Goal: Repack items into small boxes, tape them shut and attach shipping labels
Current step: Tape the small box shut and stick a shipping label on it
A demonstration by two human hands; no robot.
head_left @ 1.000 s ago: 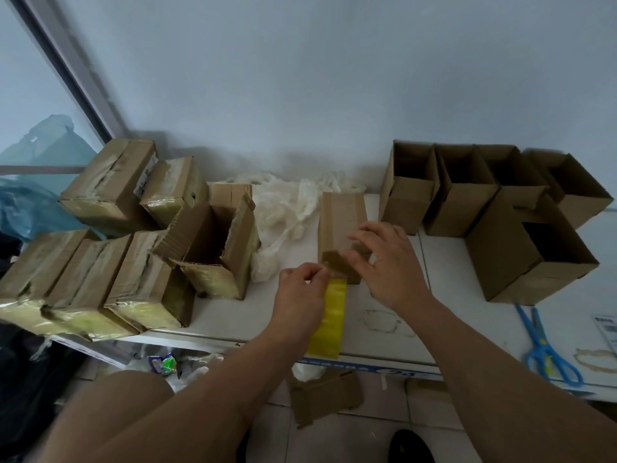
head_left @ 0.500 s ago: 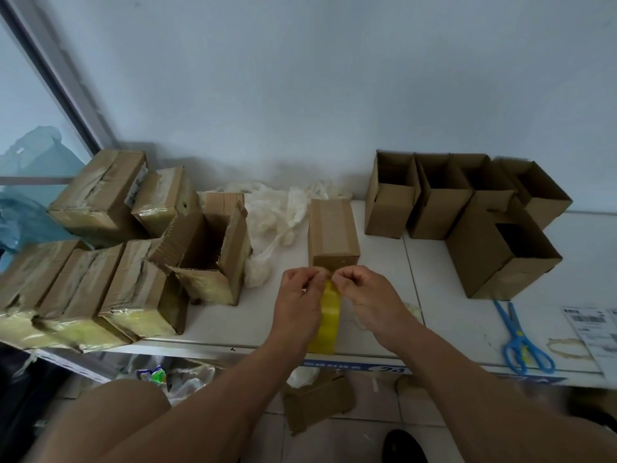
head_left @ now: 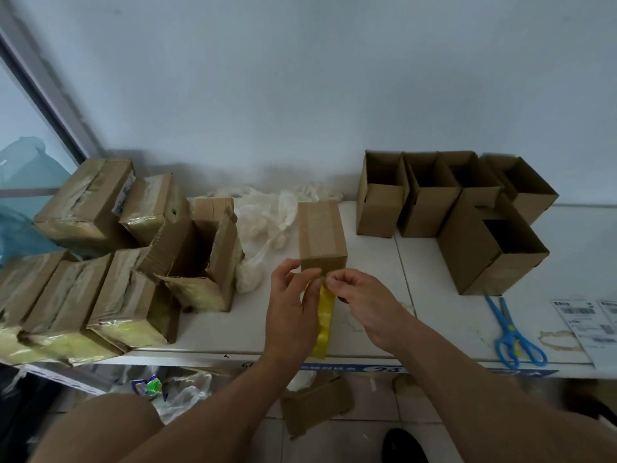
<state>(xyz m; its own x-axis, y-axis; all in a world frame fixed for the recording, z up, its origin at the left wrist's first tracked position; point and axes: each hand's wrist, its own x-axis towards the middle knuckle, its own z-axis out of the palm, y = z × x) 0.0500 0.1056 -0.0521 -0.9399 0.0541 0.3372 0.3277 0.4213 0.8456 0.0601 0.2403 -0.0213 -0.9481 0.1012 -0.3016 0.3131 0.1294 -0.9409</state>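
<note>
Since half a second ago both hands have stayed at the tape roll [head_left: 323, 324], fingertips a touch higher. Roll stands on edge at the table's [head_left: 444, 329] near middle. Left hand [head_left: 293, 309] grips it; right hand [head_left: 364, 300] pinches the tape end at the top. Closed box [head_left: 321, 240] just beyond, touching the fingertips. Open boxes [head_left: 430, 195] far right, taped boxes [head_left: 76, 295] left, scissors [head_left: 514, 335] and labels [head_left: 587, 325] near right.

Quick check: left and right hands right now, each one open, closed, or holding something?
Left hand: holding the yellow tape roll.
Right hand: pinching the tape's end by the small box.
</note>
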